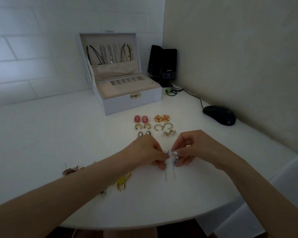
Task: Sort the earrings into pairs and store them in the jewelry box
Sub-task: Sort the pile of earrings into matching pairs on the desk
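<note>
My left hand [149,151] pinches one blue dangling earring [165,169] and my right hand [189,148] pinches its match [174,166], side by side just above the white table [58,134]. Beyond my hands lie sorted pairs: pink ovals [141,119], orange-gold rounds [161,118], small gold hoops [142,126], larger gold hoops [163,127], dark cameos [144,133] and a gold-and-white pair [168,133]. The white jewelry box [127,102] stands open behind them, its compartments showing. Yellow-gold earrings [121,182] and pale feathery ones [72,169] lie by my left forearm.
Two black speakers [163,64] stand right of the box, with a cable running to a black mouse [219,115] at the right. A tiled wall is on the left, a plain wall on the right. The table's curved edge runs close to me.
</note>
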`<state>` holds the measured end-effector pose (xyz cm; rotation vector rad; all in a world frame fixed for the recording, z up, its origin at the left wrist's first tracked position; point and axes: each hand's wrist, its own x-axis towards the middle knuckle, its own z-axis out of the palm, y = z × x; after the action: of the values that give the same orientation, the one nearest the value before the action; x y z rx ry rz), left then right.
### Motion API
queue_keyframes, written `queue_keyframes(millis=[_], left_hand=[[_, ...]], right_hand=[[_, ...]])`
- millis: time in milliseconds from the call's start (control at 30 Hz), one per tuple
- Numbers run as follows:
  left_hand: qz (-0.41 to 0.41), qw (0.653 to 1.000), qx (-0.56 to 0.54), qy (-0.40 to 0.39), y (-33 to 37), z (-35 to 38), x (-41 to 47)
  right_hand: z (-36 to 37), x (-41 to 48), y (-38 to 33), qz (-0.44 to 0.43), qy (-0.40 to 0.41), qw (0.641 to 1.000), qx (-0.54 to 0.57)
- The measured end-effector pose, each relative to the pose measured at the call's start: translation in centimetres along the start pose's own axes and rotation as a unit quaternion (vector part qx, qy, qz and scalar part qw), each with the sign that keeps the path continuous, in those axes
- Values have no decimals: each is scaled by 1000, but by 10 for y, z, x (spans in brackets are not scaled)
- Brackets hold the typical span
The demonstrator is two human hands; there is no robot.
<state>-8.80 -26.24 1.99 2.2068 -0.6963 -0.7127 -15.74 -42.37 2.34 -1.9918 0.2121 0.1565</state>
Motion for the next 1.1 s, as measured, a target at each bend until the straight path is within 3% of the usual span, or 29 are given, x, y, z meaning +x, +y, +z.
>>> queue_keyframes(millis=[200, 533, 733, 1100], left_hand=[[-4, 991, 98, 93, 4, 11, 24], [23, 975, 168, 145, 3, 9, 37], [129, 959, 207, 142, -6, 8, 19], [123, 966, 197, 112, -11, 14, 16]], right_hand=[[1, 19, 7, -20, 116, 991, -65], [-4, 24, 11, -39, 168, 977, -126], [-4, 11, 12, -38, 113, 979, -164], [-1, 11, 17, -32, 115, 979, -166]])
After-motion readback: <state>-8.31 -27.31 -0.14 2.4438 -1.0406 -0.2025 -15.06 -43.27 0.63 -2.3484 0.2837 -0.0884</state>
